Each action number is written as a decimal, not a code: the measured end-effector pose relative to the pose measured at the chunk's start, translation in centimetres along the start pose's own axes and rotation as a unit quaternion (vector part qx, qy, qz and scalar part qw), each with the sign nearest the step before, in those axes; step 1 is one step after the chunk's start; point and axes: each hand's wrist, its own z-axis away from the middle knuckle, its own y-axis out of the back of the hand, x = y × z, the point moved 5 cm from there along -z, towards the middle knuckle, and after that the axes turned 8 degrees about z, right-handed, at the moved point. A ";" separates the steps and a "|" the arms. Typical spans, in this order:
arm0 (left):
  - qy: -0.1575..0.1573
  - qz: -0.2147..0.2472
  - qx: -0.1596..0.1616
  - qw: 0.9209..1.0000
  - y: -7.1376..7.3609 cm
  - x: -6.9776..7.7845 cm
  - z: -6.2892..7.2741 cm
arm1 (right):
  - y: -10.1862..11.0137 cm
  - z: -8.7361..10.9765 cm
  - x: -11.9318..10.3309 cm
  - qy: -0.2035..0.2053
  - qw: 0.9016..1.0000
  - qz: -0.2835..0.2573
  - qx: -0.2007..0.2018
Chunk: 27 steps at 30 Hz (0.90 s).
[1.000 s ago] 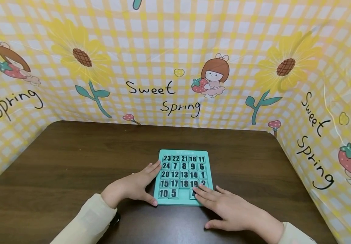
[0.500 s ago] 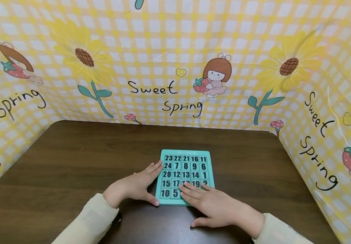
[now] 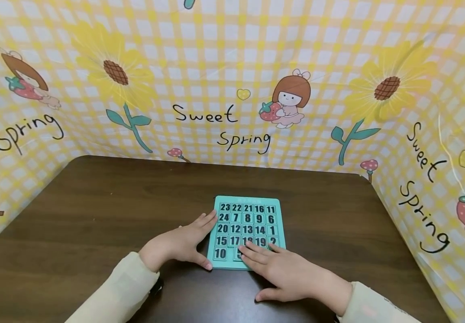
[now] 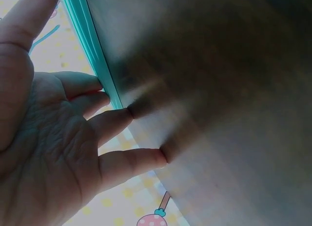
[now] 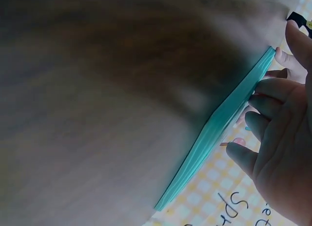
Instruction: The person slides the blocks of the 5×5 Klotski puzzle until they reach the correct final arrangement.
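A turquoise number slide puzzle (image 3: pixel 248 199) with black-numbered tiles lies flat on the table. My left hand (image 3: pixel 180 243) rests along its left side, fingers extended at the edge and thumb by the lower left corner. Over the lower right of the board, my right hand (image 3: pixel 293 271) reaches in with straight fingers, its fingertips on the tile marked 5 (image 3: pixel 238 255). A gap separates that tile from the tile marked 10 (image 3: pixel 220 254). The right hand covers the rest of the bottom row. In both wrist views the puzzle's side edge (image 4: pixel 90 41) shows beside the fingers.
The dark brown wooden table (image 3: pixel 135 193) extends around the puzzle on all sides. A yellow checked cloth (image 3: pixel 216 54) with flowers and cartoon figures hangs behind the table and along both sides.
My right hand has shifted left across the bottom row. The 5 tile has slid right, away from the 10 tile, opening a gap between them. The left hand stays at the puzzle's left edge.
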 end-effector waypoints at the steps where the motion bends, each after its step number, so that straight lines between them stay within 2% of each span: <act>1: -0.001 -0.001 0.000 1.000 0.0 0.0 0.0 | 0.0 0.2 0.1 -0.003 1.000 -0.003 0.000; 16: -0.006 0.005 0.000 1.000 0.0 -0.2 -0.1 | -0.2 1.5 0.5 -0.015 0.999 -0.029 0.005; 20: -0.003 0.003 -0.001 1.000 0.1 -0.2 0.0 | 0.0 0.9 0.1 -0.004 1.000 -0.024 0.014; 27: -0.004 0.003 -0.001 1.000 0.0 -0.1 0.0 | 0.6 -1.3 -0.9 0.029 0.999 0.012 0.024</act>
